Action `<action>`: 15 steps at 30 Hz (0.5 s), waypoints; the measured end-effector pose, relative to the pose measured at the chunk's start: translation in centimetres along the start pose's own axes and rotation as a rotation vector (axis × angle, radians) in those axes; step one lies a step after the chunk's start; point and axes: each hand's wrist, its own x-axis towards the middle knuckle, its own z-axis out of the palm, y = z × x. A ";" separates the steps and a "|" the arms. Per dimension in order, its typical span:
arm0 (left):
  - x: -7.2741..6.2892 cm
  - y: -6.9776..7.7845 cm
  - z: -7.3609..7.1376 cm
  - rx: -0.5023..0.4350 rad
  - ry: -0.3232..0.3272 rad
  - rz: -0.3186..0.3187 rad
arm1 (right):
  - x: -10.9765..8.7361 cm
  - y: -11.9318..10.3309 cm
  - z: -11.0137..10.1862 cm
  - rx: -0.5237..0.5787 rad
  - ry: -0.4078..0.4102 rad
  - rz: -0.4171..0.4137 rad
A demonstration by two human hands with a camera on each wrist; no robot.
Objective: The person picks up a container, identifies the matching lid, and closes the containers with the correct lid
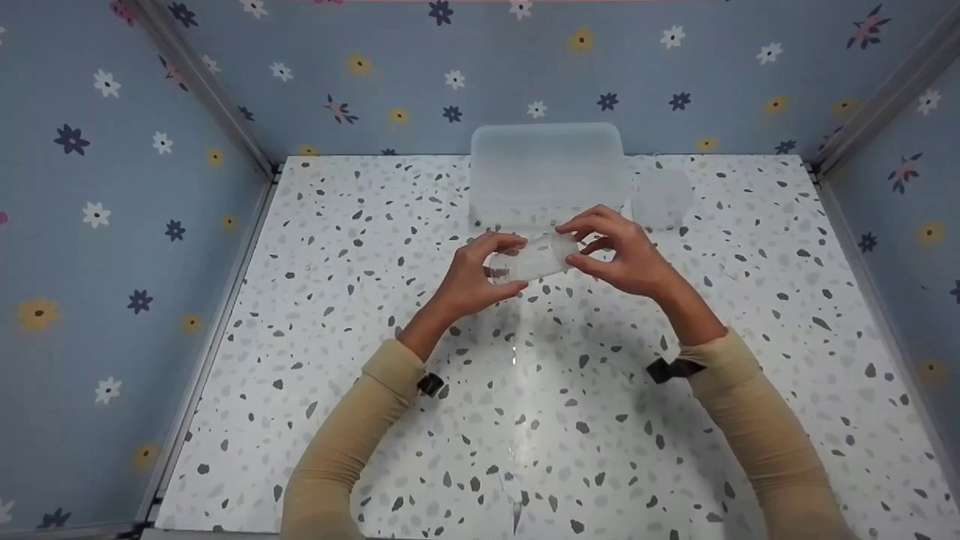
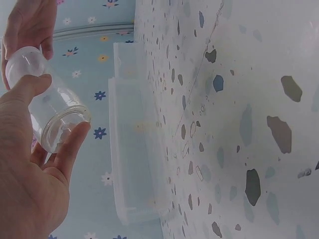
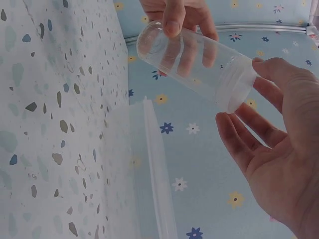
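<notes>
A clear cylindrical jar (image 1: 531, 260) is held tilted between both hands, above the speckled tabletop. My left hand (image 1: 472, 277) grips its body near the base, thumb on one side and fingers on the other. At the other end sits a translucent whitish lid (image 3: 238, 83). My right hand (image 1: 628, 251) pinches that lid between thumb and fingertips, as the right wrist view shows. Through the wall of the jar (image 2: 55, 102), I see no contents.
Behind the hands, a large translucent plastic box (image 1: 551, 161) stands against the flowered back wall (image 1: 495, 67). Right of the box is a smaller translucent container (image 1: 661, 199). Flowered panels also border the speckled table (image 1: 322, 322) at left and right.
</notes>
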 end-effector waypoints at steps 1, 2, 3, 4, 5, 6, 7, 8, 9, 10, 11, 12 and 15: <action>0.0 0.0 0.0 -0.001 -0.002 -0.002 | 0.0 0.0 0.0 0.000 -0.001 0.014; 0.0 0.0 0.0 -0.003 -0.004 -0.003 | 0.0 0.0 0.0 -0.002 -0.001 0.025; 0.0 -0.1 0.1 -0.006 -0.006 -0.004 | 0.0 0.0 0.0 -0.003 -0.002 0.031; 0.0 -0.1 0.1 -0.009 -0.006 -0.004 | 0.0 0.0 0.0 -0.004 -0.001 0.035; -0.1 -0.1 0.1 -0.012 -0.006 -0.005 | 0.0 0.0 0.0 -0.007 0.000 0.035; -0.1 -0.2 0.1 -0.014 -0.006 -0.004 | 0.0 0.1 -0.1 -0.009 0.004 0.028; -0.1 -0.2 0.1 -0.014 -0.006 -0.005 | 0.0 0.1 -0.2 -0.009 0.009 0.017; -0.1 -0.2 0.1 -0.016 -0.005 -0.005 | -0.1 0.1 -0.3 -0.011 0.016 0.001; -0.1 -0.2 0.1 -0.019 -0.004 -0.005 | -0.1 0.1 -0.4 -0.016 0.025 -0.019; -0.2 -0.3 0.1 -0.024 -0.002 -0.005 | -0.1 0.2 -0.5 -0.021 0.031 -0.042; -0.2 -0.3 0.1 -0.028 0.001 -0.006 | -0.2 0.2 -0.6 -0.028 0.035 -0.065; -0.2 -0.3 0.0 -0.031 0.004 -0.008 | -0.2 0.3 -0.6 -0.035 0.036 -0.086; -0.2 -0.3 0.0 -0.041 0.007 -0.014 | -0.4 0.5 -0.7 -0.064 0.013 -0.133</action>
